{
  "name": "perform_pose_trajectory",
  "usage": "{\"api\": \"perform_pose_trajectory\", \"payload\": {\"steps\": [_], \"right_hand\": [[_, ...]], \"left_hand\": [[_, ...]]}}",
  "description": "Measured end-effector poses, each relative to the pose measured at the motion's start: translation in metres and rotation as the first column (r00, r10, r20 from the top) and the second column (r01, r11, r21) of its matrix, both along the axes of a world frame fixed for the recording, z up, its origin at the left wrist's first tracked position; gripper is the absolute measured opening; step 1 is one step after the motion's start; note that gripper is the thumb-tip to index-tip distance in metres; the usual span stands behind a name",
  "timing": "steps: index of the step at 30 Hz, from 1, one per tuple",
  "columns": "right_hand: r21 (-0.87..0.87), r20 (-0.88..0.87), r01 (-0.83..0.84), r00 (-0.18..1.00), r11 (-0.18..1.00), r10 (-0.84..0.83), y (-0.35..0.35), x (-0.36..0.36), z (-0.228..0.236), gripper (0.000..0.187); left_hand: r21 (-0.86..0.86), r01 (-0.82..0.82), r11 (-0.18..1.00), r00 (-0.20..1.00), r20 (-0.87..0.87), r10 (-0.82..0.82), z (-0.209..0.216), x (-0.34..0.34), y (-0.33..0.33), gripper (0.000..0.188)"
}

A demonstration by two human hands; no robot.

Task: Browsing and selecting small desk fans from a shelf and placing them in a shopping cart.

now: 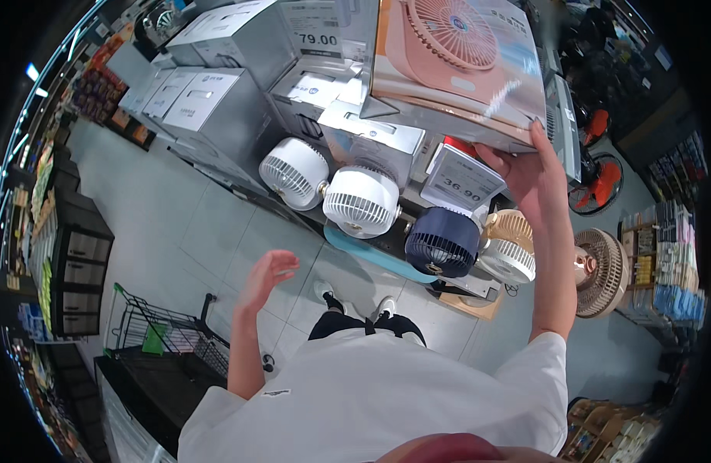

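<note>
A large fan box (463, 62) printed with a picture of a pink fan is at the top of the head view, above the display. My right hand (533, 174) grips its near right corner, with the fingers along the side and the thumb near the lower edge. My left hand (269, 278) hangs free over the floor, fingers stretched out and holding nothing. In front of the boxes stand small desk fans: two white ones, the nearer being this white fan (361, 202), a dark blue fan (443, 242), and a beige-and-white fan (510, 251).
Grey-white cartons (209, 108) are stacked at the left of the display. A price sign (462, 181) stands behind the blue fan. A black shopping cart (170, 339) is at my left. To the right is a brown round fan (602, 272), with stocked shelves (664, 255) beyond.
</note>
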State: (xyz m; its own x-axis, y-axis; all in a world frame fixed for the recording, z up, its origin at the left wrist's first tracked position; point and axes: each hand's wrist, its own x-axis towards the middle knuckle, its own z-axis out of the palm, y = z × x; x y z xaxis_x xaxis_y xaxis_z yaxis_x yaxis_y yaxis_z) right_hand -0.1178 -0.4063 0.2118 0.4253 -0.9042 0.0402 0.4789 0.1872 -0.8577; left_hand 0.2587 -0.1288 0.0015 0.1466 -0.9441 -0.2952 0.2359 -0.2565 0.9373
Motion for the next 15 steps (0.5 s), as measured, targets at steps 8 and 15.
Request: {"api": "perform_pose_trajectory", "payload": {"steps": [8,15], "right_hand": [[0.160,0.101,-0.419,0.907,0.894,0.408,0.169,0.078,-0.124,0.061],[0.119,-0.212,-0.746,0.626,0.655,0.751,0.267,0.185,-0.243,0.059]], "left_hand": [[-0.476,-0.203,0.856,0.947,0.129,0.296,0.148,0.005,0.009,0.097],[0.020,-0.587,0.810,0.731,0.443,0.519,0.058,0.062,0.195,0.082]]}}
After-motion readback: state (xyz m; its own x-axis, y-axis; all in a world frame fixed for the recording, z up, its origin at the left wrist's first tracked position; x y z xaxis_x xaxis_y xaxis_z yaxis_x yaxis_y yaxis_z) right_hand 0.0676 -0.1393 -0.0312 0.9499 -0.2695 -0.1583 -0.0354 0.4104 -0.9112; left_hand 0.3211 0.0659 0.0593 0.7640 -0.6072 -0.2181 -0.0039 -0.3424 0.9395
